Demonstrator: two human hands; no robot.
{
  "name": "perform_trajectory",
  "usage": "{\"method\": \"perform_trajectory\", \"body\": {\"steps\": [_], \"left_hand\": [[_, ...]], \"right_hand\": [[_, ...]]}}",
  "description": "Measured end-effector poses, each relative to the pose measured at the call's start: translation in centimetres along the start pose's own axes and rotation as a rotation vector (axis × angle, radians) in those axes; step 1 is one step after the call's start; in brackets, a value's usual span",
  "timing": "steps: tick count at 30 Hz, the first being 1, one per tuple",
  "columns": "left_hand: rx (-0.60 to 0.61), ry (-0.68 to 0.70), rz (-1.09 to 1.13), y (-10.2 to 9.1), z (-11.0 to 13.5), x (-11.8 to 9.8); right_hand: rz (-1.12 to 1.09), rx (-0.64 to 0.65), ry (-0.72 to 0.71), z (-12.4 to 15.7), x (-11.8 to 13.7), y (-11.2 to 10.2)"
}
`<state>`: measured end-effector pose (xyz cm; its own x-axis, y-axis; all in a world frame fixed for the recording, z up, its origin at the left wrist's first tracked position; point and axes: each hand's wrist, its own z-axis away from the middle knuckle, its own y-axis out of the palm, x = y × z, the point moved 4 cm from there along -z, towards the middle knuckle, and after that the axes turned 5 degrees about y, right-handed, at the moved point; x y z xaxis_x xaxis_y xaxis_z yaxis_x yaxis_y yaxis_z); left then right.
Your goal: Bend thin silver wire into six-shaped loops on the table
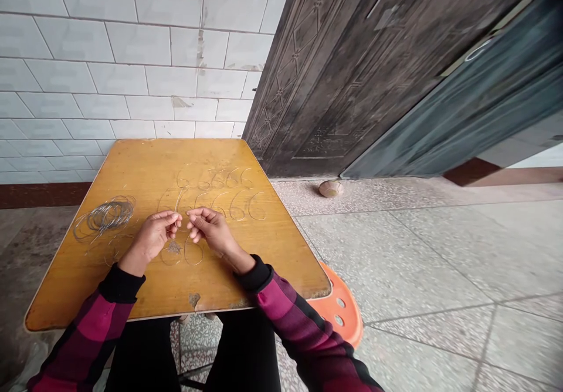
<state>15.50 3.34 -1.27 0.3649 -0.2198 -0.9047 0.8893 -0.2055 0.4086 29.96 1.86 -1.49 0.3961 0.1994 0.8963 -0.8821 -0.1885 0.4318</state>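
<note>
A white tiled wall (109, 57) fills the upper left of the frame and a dark carved door (352, 87) the upper right. A small round thing (329, 188) lies on the floor at the door's foot. An orange stool (343, 310) pokes out from under the lower right corner of the yellow wooden table (272, 245). At the table's left lies a loose coil of wire (105, 216), and two rows of bent wire loops (229, 195) lie across its upper middle, just beyond the hands; nothing covers them. In the middle of the frame the left hand (156, 233) pinches a thin wire (178, 203), pale and hair-fine, which curves up from its fingertips. The right hand (209, 226) sits just beside it with its fingertips drawn tight together; what they hold is too fine to make out. Two more loops (193, 252) lie on the table below the hands.
</note>
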Motion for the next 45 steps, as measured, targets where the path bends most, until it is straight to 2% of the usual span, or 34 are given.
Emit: {"method": "perform_trajectory", "body": {"steps": [6,13,28,31,37,41,45], "left_hand": [[0.017,-0.198,0.205,-0.1,0.0,0.5],[-0.022,-0.251,0.273,0.0,0.2,0.2],[0.069,-0.062,0.123,-0.2,0.3,-0.2],[0.041,0.028,0.072,-0.3,0.5,-0.6],[-0.097,0.220,-0.074,-0.2,0.9,-0.7],[-0.136,0.261,-0.150,0.1,0.9,-0.3],[-0.116,0.251,-0.197,0.2,1.0,-0.1]], "right_hand": [[-0.171,0.092,0.192,0.0,-0.5,-0.2],[-0.194,0.096,0.208,-0.1,-0.9,-0.3],[-0.249,0.047,0.212,0.0,-0.8,-0.6],[-0.277,0.052,0.211,0.0,-0.8,-0.6],[-0.348,0.029,0.214,0.0,-0.8,-0.8],[-0.368,0.026,0.218,-0.2,-1.0,-0.8],[-0.360,0.044,0.223,-0.3,-1.2,-0.6]]}}
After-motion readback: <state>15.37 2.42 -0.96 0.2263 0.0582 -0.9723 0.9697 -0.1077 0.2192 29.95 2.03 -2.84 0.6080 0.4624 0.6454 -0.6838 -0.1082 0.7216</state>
